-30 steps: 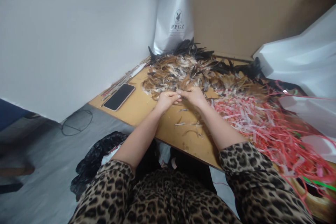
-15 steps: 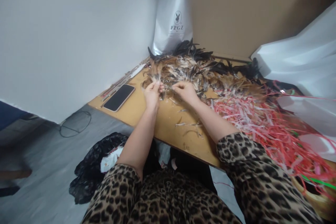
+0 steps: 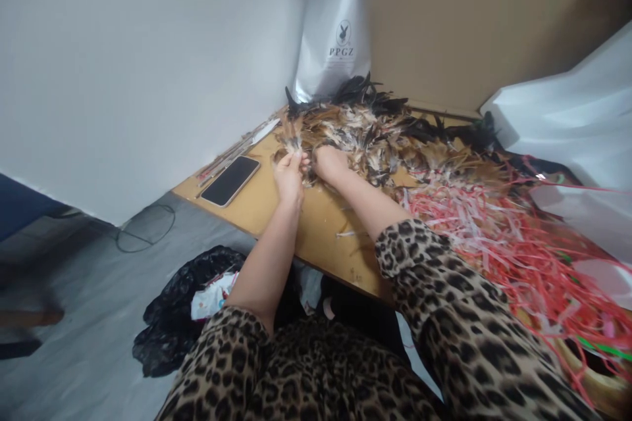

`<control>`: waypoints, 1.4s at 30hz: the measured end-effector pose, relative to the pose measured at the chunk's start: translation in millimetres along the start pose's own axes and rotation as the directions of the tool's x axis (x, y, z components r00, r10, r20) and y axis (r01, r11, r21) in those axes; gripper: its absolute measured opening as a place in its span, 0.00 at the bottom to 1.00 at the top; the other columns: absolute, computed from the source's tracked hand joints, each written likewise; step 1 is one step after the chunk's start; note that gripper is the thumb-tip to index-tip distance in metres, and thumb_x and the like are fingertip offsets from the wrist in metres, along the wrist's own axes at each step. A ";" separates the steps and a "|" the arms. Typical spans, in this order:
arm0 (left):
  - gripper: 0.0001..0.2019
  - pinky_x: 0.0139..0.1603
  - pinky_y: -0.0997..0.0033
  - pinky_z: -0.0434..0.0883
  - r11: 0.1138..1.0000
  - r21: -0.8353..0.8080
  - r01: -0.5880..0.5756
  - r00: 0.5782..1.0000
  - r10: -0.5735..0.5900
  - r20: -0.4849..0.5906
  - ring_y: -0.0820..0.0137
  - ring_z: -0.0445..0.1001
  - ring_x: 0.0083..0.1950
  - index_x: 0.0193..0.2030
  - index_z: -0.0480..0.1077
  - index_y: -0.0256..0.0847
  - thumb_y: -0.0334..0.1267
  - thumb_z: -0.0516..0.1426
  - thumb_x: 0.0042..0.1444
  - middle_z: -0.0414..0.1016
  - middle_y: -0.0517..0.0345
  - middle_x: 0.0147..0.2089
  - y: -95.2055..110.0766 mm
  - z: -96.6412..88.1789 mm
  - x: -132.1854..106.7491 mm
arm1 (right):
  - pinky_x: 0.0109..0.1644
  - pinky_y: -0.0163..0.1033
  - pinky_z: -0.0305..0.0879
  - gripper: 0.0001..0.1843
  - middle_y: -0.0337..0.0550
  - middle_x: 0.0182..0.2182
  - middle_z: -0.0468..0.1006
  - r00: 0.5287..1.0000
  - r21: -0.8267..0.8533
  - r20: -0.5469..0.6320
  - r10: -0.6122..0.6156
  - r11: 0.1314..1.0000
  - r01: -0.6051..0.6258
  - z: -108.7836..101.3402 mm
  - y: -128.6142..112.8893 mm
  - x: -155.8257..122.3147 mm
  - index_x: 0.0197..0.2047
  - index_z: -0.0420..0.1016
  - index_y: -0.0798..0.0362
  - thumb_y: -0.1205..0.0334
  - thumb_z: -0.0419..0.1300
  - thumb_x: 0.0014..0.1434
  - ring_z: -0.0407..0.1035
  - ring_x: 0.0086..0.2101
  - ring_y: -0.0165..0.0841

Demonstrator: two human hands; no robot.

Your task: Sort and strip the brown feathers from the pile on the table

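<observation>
A heap of brown, white and black feathers [image 3: 375, 135] covers the far part of a wooden table [image 3: 276, 204]. My left hand [image 3: 290, 174] is closed on a small bunch of feathers [image 3: 294, 135] that stands up from its fingers at the heap's left edge. My right hand [image 3: 330, 163] is right beside it, fingers curled down into the feathers; what they pinch is hidden. Both forearms reach out from leopard-print sleeves.
A black phone [image 3: 230, 180] lies at the table's left corner beside thin sticks [image 3: 237, 148]. Red and white paper strips [image 3: 498, 237] spread over the right side. A white PPGZ bag [image 3: 336, 36] leans in the corner. White sheeting [image 3: 567, 118] right; black bag [image 3: 178, 316] on the floor.
Both hands moved from the table's near middle up and left to the heap's edge. My left hand now holds a feather bunch upright, and my right hand has closed in next to it.
</observation>
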State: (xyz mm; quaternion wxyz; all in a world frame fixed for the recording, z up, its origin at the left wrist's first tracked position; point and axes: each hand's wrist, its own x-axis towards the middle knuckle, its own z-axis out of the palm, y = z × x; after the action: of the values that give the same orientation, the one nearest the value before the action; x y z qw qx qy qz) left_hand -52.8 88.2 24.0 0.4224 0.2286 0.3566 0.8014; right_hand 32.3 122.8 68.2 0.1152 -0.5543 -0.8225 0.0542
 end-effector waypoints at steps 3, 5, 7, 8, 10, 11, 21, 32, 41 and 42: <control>0.09 0.22 0.85 0.60 0.999 -0.033 0.033 0.999 -0.032 0.005 0.83 0.68 0.23 0.29 0.71 0.35 0.38 0.62 0.44 0.73 0.60 0.26 1.9 0.9 -1.5 | 0.37 0.35 0.61 0.08 0.46 0.29 0.77 0.994 0.263 -0.104 0.043 0.965 -0.014 -11.4 16.0 -7.2 0.30 0.76 0.56 0.63 0.57 0.49 0.69 0.33 0.33; 0.09 0.23 0.85 0.61 0.996 -0.050 0.070 0.997 -0.069 0.016 0.83 0.68 0.24 0.30 0.71 0.35 0.37 0.62 0.44 0.73 0.60 0.27 3.2 1.7 -2.9 | 0.29 0.32 0.58 0.08 0.41 0.21 0.73 0.992 0.500 -0.101 0.081 0.866 -0.020 -17.1 31.1 -17.5 0.25 0.74 0.57 0.60 0.60 0.46 0.65 0.24 0.28; 0.08 0.23 0.84 0.61 0.992 -0.071 0.108 0.993 -0.105 0.047 0.83 0.68 0.24 0.30 0.71 0.35 0.36 0.62 0.45 0.73 0.60 0.27 3.8 2.3 -4.6 | 0.21 0.31 0.52 0.12 0.36 0.13 0.65 0.987 0.699 -0.027 0.161 0.708 -0.096 -17.8 46.2 -30.7 0.22 0.72 0.57 0.56 0.59 0.47 0.56 0.16 0.24; 0.07 0.24 0.84 0.61 0.989 -0.081 0.127 0.990 -0.121 0.069 0.83 0.68 0.24 0.30 0.71 0.34 0.35 0.62 0.45 0.73 0.60 0.27 3.6 2.6 -5.6 | 0.19 0.30 0.50 0.13 0.35 0.10 0.63 0.984 0.758 0.035 0.174 0.637 -0.139 -16.1 53.1 -37.4 0.21 0.71 0.57 0.56 0.58 0.48 0.53 0.14 0.23; 0.06 0.24 0.84 0.62 0.982 -0.086 0.166 0.980 -0.155 0.125 0.83 0.69 0.24 0.29 0.71 0.34 0.34 0.61 0.45 0.73 0.59 0.27 2.3 3.0 -8.1 | 0.17 0.30 0.46 0.12 0.34 0.09 0.62 0.976 0.805 0.141 0.163 0.555 -0.209 -8.9 65.4 -48.8 0.20 0.70 0.57 0.57 0.58 0.48 0.50 0.12 0.22; 0.05 0.24 0.84 0.62 0.979 -0.076 0.188 0.973 -0.175 0.152 0.82 0.69 0.25 0.29 0.71 0.34 0.33 0.61 0.46 0.73 0.59 0.27 1.3 3.3 -9.6 | 0.17 0.30 0.46 0.12 0.35 0.10 0.63 0.972 0.804 0.190 0.135 0.547 -0.233 -4.0 70.8 -52.8 0.20 0.71 0.58 0.58 0.58 0.47 0.51 0.12 0.22; 0.02 0.26 0.84 0.65 0.935 0.019 0.353 0.904 -0.346 0.252 0.80 0.72 0.27 0.31 0.71 0.34 0.30 0.59 0.48 0.74 0.58 0.28 -5.6 5.3 -16.4 | 0.31 0.33 0.60 0.13 0.40 0.24 0.75 0.952 0.616 -0.236 0.196 0.788 -0.010 12.7 98.4 -56.9 0.33 0.75 0.58 0.63 0.56 0.44 0.64 0.24 0.28; 0.02 0.24 0.84 0.65 0.914 -0.055 0.402 0.887 -0.374 0.269 0.81 0.72 0.26 0.32 0.70 0.35 0.29 0.57 0.50 0.74 0.60 0.28 -4.2 4.5 -15.3 | 0.29 0.31 0.56 0.13 0.39 0.22 0.74 0.994 0.447 -0.056 0.094 0.893 -0.059 9.9 88.0 -64.3 0.26 0.76 0.56 0.56 0.57 0.47 0.64 0.25 0.28; 0.01 0.24 0.85 0.65 0.914 0.038 0.405 0.871 -0.398 0.287 0.81 0.72 0.26 0.30 0.70 0.34 0.30 0.59 0.49 0.75 0.58 0.28 -6.4 6.3 -18.4 | 0.26 0.31 0.54 0.07 0.38 0.19 0.70 0.979 0.614 -0.069 0.191 0.782 -0.109 13.4 79.3 -59.0 0.22 0.73 0.55 0.59 0.60 0.43 0.60 0.21 0.25; 0.02 0.24 0.85 0.65 0.911 0.061 0.407 0.867 -0.407 0.287 0.81 0.72 0.26 0.30 0.70 0.34 0.30 0.59 0.49 0.75 0.58 0.28 -7.3 6.6 -19.1 | 0.24 0.31 0.54 0.08 0.37 0.18 0.70 0.972 0.728 -0.055 0.227 0.675 -0.116 11.2 80.2 -59.1 0.23 0.72 0.55 0.58 0.60 0.43 0.58 0.19 0.24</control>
State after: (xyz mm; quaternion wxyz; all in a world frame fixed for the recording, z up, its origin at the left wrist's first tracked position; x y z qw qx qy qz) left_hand -34.3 77.5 21.4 0.6299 0.2644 0.3295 0.6517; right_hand 122.8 99.0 32.3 0.3751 -0.5417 -0.6691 0.3436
